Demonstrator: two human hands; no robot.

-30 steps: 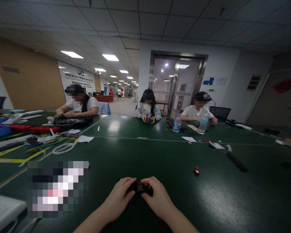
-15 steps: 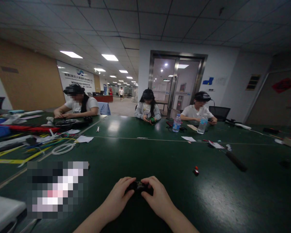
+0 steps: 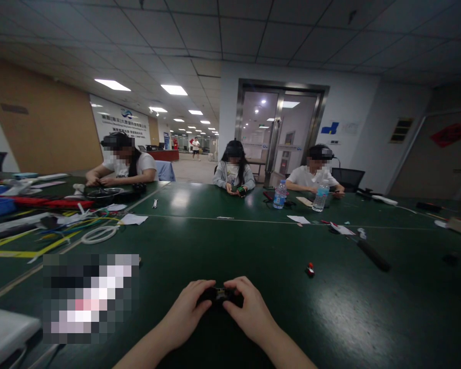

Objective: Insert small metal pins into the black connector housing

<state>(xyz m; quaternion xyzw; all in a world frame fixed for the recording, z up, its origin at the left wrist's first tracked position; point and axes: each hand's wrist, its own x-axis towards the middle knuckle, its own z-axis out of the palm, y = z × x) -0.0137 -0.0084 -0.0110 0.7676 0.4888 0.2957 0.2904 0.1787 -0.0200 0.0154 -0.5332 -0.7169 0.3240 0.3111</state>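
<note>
- Counter (image 3: pixel 253 246), dark green and smooth, spreads wide around me, with a pale glare on its sheen to my right.
- Black device (image 3: pixel 220 294), small, with a paler detail at its middle, sits between my hands; whether its underside touches the counter I cannot tell.
- Left hand (image 3: pixel 188 305) pinches the device's left end, thumb on the near side, fingers curved over the far side.
- Right hand (image 3: pixel 251 307) pinches the other end likewise, so my thumbs face each other across a narrow gap.
- Straight ahead I have a long run of flat green up to a thin pale seam (image 3: pixel 192 217) crossing from side to side.
- Rightward, the room stretches to a chunky little red-and-silver piece (image 3: pixel 310 269); past it a long, dark, rounded handle (image 3: pixel 373 255) lies at a slant.
- Leftward it is tighter: a pixelated patch (image 3: pixel 90 300) hides what lies there, and a white, round-cornered box (image 3: pixel 7 328) takes the near corner.
- Beyond that patch, a white cable (image 3: pixel 99 235) lies coiled in a ring near a flat paper sheet (image 3: pixel 134 220).
- Over the seam, two transparent plastic bottles (image 3: pixel 280 196) stand upright, blue-labelled; a metal wrench (image 3: pixel 155 203) lies farther left.
- Three people (image 3: pixel 234 177) sit along the far edge.
</note>
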